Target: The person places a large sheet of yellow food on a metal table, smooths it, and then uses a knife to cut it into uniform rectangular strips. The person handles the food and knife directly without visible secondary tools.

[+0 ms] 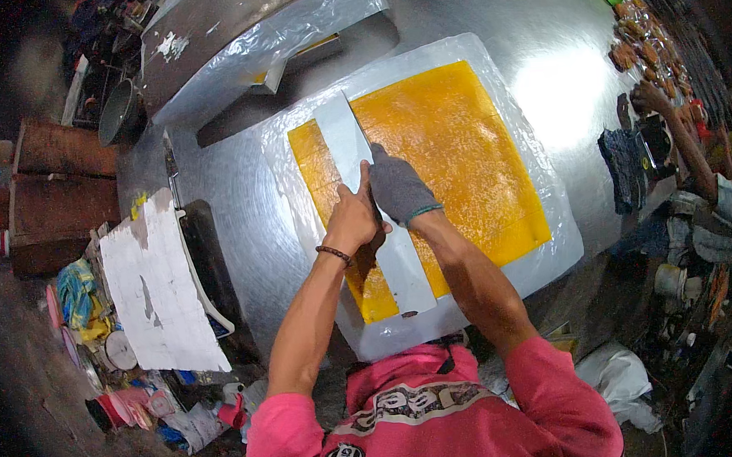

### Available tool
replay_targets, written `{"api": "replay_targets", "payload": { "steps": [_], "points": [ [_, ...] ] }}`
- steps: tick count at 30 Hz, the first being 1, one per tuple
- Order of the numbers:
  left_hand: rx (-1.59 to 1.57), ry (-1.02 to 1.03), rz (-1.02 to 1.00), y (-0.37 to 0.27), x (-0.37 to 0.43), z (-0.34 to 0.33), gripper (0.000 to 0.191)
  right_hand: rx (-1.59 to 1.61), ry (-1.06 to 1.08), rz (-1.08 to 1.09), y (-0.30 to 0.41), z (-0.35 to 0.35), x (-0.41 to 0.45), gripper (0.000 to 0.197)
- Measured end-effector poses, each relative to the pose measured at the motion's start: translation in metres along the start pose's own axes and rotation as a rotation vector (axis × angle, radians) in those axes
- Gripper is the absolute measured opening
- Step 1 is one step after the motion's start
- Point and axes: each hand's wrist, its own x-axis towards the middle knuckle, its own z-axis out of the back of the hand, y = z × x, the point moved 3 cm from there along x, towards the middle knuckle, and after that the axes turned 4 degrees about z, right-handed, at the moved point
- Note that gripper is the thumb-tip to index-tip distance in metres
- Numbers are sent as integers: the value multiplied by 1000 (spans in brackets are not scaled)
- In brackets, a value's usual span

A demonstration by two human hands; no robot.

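Observation:
A flat orange-yellow sheet (456, 160) lies on clear plastic (547, 217) on a metal table. Across its left part runs a long pale strip (406, 270), straight-edged like a ruler. My left hand (353, 220) is bare, with a beaded bracelet at the wrist; it presses on the strip with fingers spread. My right hand (401, 185), in a grey knit glove, lies against the strip's right edge beside my left hand. Its fingers are curled, and what it holds, if anything, is hidden beneath it. Left of the strip a narrow band of the sheet shows.
A plastic-wrapped raised slab (266, 40) stands at the table's back left. A knife (171, 165) and a white board (156, 291) lie left. A co-worker's hand (650, 98) is at the right, near bagged brown food pieces (647, 54) and a dark cloth (623, 169).

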Motion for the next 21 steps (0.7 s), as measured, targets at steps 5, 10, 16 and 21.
{"api": "replay_targets", "payload": {
  "steps": [5,10,16,21],
  "points": [
    [51,-34,34,7,-2,0,139,-53,163,54,14,9,-30,41],
    [43,-31,-7,5,-1,-3,138,87,101,-190,22,20,-9,48],
    [84,-49,21,25,12,-12,129,-14,23,12,12,2,-55,53],
    [57,-49,-18,2,-4,0,109,-6,99,-61,12,10,-34,55]
  ]
}}
